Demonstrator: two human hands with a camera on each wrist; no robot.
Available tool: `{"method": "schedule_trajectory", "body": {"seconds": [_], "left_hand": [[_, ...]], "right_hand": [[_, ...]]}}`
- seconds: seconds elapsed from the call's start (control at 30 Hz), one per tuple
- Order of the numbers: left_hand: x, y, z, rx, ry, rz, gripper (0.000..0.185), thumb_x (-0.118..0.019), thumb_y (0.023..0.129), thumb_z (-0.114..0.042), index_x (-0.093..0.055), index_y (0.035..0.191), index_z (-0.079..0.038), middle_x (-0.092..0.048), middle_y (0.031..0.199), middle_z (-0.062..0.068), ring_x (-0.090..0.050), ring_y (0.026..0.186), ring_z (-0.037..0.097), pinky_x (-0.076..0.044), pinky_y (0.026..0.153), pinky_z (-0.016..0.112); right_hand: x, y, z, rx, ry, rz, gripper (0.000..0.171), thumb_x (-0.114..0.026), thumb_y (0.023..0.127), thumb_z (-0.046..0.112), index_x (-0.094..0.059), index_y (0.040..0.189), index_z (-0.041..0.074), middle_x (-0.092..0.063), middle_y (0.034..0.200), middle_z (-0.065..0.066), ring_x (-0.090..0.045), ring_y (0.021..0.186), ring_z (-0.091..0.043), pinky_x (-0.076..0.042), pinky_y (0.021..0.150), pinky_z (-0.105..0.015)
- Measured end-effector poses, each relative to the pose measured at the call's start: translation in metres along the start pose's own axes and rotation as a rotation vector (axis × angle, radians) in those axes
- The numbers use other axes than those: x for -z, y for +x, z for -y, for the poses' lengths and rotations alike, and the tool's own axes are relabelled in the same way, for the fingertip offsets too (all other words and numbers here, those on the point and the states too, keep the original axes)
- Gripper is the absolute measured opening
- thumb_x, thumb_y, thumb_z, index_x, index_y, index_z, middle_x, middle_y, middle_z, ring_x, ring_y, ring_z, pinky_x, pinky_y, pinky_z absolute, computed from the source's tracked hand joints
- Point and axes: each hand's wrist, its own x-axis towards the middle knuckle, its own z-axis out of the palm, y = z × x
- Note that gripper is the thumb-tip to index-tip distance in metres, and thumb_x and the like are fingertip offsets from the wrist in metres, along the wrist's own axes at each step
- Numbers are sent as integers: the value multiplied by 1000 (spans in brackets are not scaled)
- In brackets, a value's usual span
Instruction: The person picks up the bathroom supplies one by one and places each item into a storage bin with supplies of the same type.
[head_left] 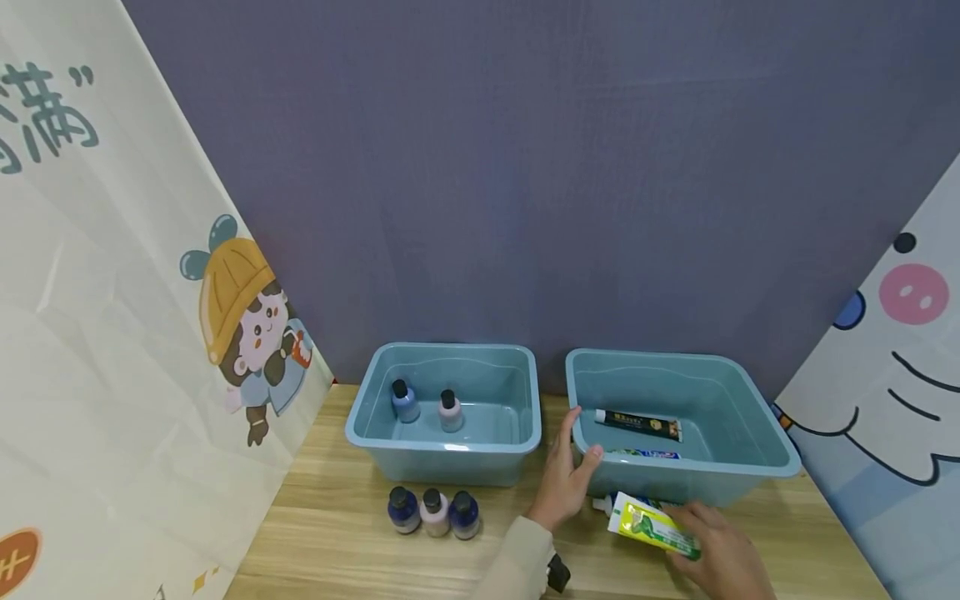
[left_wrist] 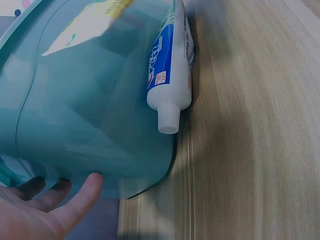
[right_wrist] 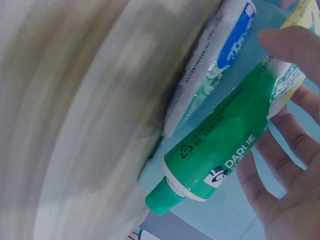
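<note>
My right hand (head_left: 720, 554) pinches a green and yellow DARLIE toothpaste tube (right_wrist: 220, 140) between thumb and fingers, just in front of the right blue bin (head_left: 757, 462). A white and blue toothpaste tube (left_wrist: 170, 65) lies on the table against that bin's front wall, partly covered by the held tube in the head view. My left hand (head_left: 562, 483) rests at the bin's left front corner, with extended fingers (left_wrist: 87, 192) against its outside. Inside the bin are a black toothpaste tube (head_left: 641, 424) and another tube (head_left: 645, 454), mostly hidden by the front rim.
To the left stands a second blue bin (head_left: 450, 462) holding a blue bottle (head_left: 406, 406) and a pale pink bottle (head_left: 451, 414). In front of it are two dark blue bottles (head_left: 403, 512) and a pink bottle (head_left: 434, 515). A dark curtain hangs behind the wooden table (head_left: 322, 533).
</note>
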Motion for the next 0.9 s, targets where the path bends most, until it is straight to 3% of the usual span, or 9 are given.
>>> {"method": "schedule_trajectory", "body": {"seconds": [0.27, 0.9], "left_hand": [[-1, 0, 1, 12, 6, -10, 63, -47, 106, -51, -11, 158, -52, -21, 169, -14, -32, 153, 25, -34, 117, 61], [-1, 0, 2, 5, 16, -11, 63, -43, 105, -59, -11, 158, -53, -21, 169, -14, -32, 153, 24, -35, 117, 59]], "right_hand": [[10, -2, 2, 54, -31, -109, 57, -94, 67, 31, -74, 119, 21, -61, 98, 8, -51, 82, -7, -53, 71, -32], [36, -3, 8, 206, -49, -357, 62, -98, 57, 27, -76, 114, 20, -65, 100, 8, -60, 82, -9, -57, 70, -34]]}}
